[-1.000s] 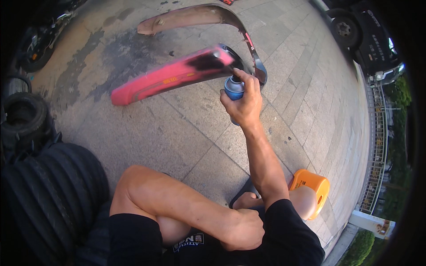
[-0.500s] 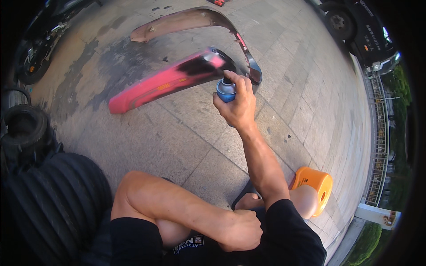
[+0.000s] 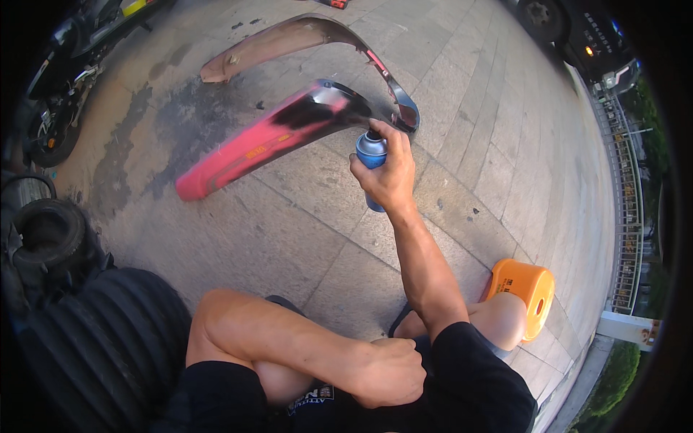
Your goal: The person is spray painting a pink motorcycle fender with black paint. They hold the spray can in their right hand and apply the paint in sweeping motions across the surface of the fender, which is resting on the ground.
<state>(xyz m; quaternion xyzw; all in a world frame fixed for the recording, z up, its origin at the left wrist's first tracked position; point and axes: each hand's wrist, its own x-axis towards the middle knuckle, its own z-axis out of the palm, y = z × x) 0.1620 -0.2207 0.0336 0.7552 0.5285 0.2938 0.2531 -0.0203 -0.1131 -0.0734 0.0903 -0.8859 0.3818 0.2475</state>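
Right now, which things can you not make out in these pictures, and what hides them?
All in the head view:
Can: much of its side, covered by the right hand.
Left hand: its palm and anything inside, hidden by its own back.
Pink panel: its underside, turned from the camera.
Stool: one lower part, behind the right leg.
Black vehicle: cut off by the top edge and dark rim.

Spray can (image 3: 370,160): metal, smooth; blue body, silvery shoulder with a soft sheen. Pink panel (image 3: 263,138): apparently moulded plastic, smooth; black coating patchy with blurred edges, glossy highlight at upper end. Curved piece (image 3: 278,49): plastic-looking, inner face dull and dusty brown, dark lower tip shinier. Paving (image 3: 325,238): stone-like slabs, matt, grainy. Stool (image 3: 523,296): orange plastic, smooth, slight gloss. Tyres (image 3: 108,346): black rubber, ribbed, matt. Shirt (image 3: 476,375): black cloth, matt
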